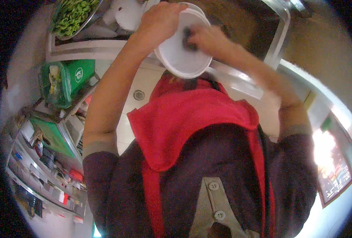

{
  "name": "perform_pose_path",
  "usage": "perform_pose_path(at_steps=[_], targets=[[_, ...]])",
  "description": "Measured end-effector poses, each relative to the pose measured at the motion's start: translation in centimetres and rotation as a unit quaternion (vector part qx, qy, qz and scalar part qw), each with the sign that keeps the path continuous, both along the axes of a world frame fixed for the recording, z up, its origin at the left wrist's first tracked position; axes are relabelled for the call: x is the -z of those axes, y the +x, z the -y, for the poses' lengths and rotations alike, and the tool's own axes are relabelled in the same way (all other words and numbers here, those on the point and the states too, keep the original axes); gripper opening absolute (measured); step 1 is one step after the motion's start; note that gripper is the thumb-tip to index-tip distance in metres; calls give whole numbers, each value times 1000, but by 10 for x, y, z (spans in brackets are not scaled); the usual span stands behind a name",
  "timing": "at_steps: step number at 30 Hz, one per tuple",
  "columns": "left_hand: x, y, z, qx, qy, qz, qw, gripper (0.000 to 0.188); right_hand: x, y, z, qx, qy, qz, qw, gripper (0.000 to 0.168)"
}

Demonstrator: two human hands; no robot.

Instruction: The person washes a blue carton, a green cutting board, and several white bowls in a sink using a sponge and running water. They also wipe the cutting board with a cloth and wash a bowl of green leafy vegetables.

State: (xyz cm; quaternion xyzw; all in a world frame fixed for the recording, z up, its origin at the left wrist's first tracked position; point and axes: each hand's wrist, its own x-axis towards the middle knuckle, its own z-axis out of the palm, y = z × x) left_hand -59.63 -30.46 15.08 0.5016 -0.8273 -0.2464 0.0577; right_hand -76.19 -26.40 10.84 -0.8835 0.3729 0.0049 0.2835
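Note:
My left hand point(161, 23) grips the rim of a white plastic tub point(186, 64), tilted so that its mouth faces me. Over the tub's mouth my right hand point(210, 40), blurred by motion, holds a dark object point(190, 38) against the inside. The object may be a scrubbing pad, but the blur hides its details. Beneath and beyond the tub lies a steel-edged sink point(278, 44). The tub is above the sink's near edge, in front of my red apron point(191, 116).
Cut green vegetables point(74, 16) fill a metal bowl at the upper left. Below stands a green bin point(80, 71) with a lined opening. A floor drain point(138, 95) is set in the tiles. Shelves point(45, 175) line the left; a board with writing point(336, 175) is at right.

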Motion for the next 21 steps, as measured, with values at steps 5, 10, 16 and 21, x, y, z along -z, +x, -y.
perform_pose_path(at_steps=[5,10,16,21], targets=[[-22,-28,17,77,58,132,987,36,23,-16,5,-15,-231,-58,971,25],[-5,-52,0,-30,-46,96,994,37,18,-24,-41,143,92,-68,983,35],[3,-50,1,-45,-13,47,998,40,45,-17,-43,175,193,110,959,30],[42,-46,5,-24,-18,54,998,51,60,-44,6,172,-206,-33,963,27]])
